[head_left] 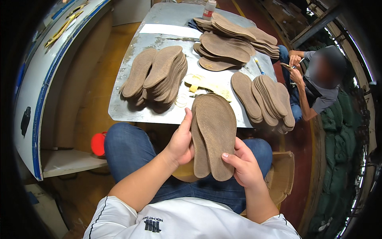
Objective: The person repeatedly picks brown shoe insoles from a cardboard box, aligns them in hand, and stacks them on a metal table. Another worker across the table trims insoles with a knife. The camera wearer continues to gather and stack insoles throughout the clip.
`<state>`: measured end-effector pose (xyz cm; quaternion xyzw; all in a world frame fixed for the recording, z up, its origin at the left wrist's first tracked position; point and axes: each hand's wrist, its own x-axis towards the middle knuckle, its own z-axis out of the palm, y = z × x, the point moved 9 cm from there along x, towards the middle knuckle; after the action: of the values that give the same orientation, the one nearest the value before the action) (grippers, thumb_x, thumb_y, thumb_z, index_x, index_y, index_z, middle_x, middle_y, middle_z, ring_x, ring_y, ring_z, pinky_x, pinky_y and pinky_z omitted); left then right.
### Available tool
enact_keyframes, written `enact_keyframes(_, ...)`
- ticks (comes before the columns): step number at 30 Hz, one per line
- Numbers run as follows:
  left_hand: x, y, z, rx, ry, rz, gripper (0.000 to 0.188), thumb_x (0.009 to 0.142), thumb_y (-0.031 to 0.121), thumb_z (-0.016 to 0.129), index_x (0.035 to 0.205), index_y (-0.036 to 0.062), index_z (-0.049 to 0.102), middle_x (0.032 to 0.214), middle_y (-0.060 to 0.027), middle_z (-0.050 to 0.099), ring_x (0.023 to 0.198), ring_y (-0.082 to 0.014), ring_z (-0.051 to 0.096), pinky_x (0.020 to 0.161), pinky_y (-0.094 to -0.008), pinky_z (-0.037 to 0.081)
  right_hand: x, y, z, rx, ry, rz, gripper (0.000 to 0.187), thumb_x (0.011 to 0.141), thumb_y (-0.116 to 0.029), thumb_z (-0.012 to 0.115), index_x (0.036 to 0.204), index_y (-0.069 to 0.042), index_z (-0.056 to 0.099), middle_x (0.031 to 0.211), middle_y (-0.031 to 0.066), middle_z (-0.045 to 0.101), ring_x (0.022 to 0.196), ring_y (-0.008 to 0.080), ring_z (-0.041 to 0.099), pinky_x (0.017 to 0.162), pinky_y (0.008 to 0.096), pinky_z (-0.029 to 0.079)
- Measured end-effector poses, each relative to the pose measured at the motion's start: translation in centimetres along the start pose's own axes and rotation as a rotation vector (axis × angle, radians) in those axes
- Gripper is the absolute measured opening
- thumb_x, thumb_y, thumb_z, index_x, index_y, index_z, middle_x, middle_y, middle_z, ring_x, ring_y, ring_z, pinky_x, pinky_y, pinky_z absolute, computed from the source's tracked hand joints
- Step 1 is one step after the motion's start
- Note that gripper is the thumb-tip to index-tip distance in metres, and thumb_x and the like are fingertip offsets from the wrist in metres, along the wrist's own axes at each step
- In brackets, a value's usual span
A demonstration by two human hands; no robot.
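Observation:
Two brown shoe insoles (217, 131), one overlapping the other, are held up over my lap, toes pointing away from me. My left hand (181, 141) grips their left edge with the thumb raised along it. Around the lower right edge wraps my right hand (244, 163), its thumb pressed on the front insole. Just beyond, a pale yellow insole-shaped piece (211, 85) lies on the table beside several yellow rubber bands (181, 100). Stacks of brown insoles stand to the left (163, 71) and to the right (266, 99) of it.
More insole piles (227, 44) cover the far right of the metal table (153, 34), near a white bottle (209, 10) and a brush (259, 66). At right sits another person (318, 75) holding a small object. A shelf unit (51, 71) stands left; a cardboard box (282, 175) sits by my right knee.

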<state>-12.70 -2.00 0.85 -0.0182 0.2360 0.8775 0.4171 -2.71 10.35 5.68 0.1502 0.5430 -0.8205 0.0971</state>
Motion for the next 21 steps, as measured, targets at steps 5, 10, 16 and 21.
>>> enact_keyframes(5, 0.4, -0.2, -0.4, -0.066, -0.003, -0.004, 0.097, 0.120, 0.082, 0.032, 0.179, 0.0060, 0.041, 0.173, -0.0209, 0.059, 0.159, -0.0335, 0.061, 0.129, -0.0534, 0.057, 0.5, 0.3, -1.7, 0.018, 0.025, 0.043, 0.053, 0.114, -0.002, 0.066, 0.166, 0.006, 0.056, 0.156, 0.0175, 0.073, 0.144, 0.0240, 0.072, 0.124, 0.0414, 0.057)
enact_keyframes(10, 0.1, -0.5, -1.0, 0.127, 0.033, 0.062, 0.096, 0.114, 0.080, 0.058, 0.174, 0.0056, 0.047, 0.164, -0.0179, 0.064, 0.152, -0.0292, 0.066, 0.126, -0.0500, 0.059, 1.2, 1.1, -1.5, 0.247, -0.087, 0.056, 0.052, 0.117, -0.006, 0.061, 0.167, 0.006, 0.057, 0.157, 0.0180, 0.073, 0.144, 0.0236, 0.072, 0.124, 0.0409, 0.057)
enact_keyframes(16, 0.0, -1.4, -2.8, 0.138, 0.145, 0.151, 0.102, 0.104, 0.078, 0.077, 0.170, 0.0059, 0.048, 0.152, -0.0154, 0.068, 0.145, -0.0276, 0.068, 0.122, -0.0495, 0.061, 2.5, 3.6, 0.4, -0.188, 0.030, -0.147, 0.071, 0.122, -0.019, 0.059, 0.182, 0.008, 0.035, 0.177, 0.0210, 0.053, 0.159, 0.0258, 0.056, 0.134, 0.0423, 0.044)
enact_keyframes(21, 0.0, -0.9, -2.9, 0.211, 0.116, 0.169, 0.102, 0.106, 0.075, 0.078, 0.172, 0.0073, 0.042, 0.148, -0.0168, 0.068, 0.144, -0.0290, 0.069, 0.122, -0.0486, 0.062, 3.2, 4.5, -0.7, -0.765, 0.060, -0.042, 0.103, 0.119, -0.038, 0.073, 0.188, 0.009, 0.013, 0.185, 0.0235, 0.035, 0.171, 0.0316, 0.038, 0.139, 0.0423, 0.034)
